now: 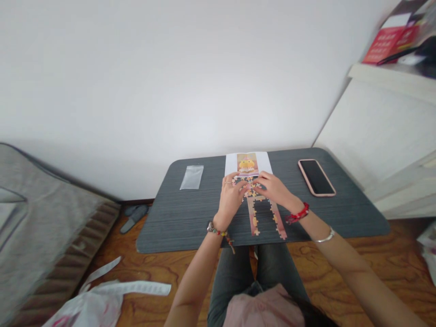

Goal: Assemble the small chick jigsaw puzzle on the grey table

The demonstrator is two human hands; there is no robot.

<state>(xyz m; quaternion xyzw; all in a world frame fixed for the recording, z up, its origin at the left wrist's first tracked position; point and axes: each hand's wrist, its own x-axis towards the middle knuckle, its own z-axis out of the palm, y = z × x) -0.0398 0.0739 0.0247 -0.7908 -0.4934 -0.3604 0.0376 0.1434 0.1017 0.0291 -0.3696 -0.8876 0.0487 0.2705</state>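
Loose jigsaw pieces [251, 193] lie in a small heap on the dark table, below a printed picture sheet [248, 164] with a yellow cartoon figure. My left hand [230, 196] rests at the heap's left side, its thumb and forefinger apart and touching the pieces. From the right, my right hand [275, 189] reaches into the same heap with its fingertips drawn together on what looks like a puzzle piece, mostly covered by the fingers. Nearer to me sits the partly joined puzzle frame [252, 217], pinkish, with two side strips and a top strip around bare table.
A clear plastic bag [192, 177] lies left on the table [163, 222], a pink-cased phone [316, 177] right. A white cabinet [391, 127] stands at the right, a wall behind. On the floor are slippers [134, 218] and a plastic bag with paper strips [98, 304], beside a grey bed [44, 218].
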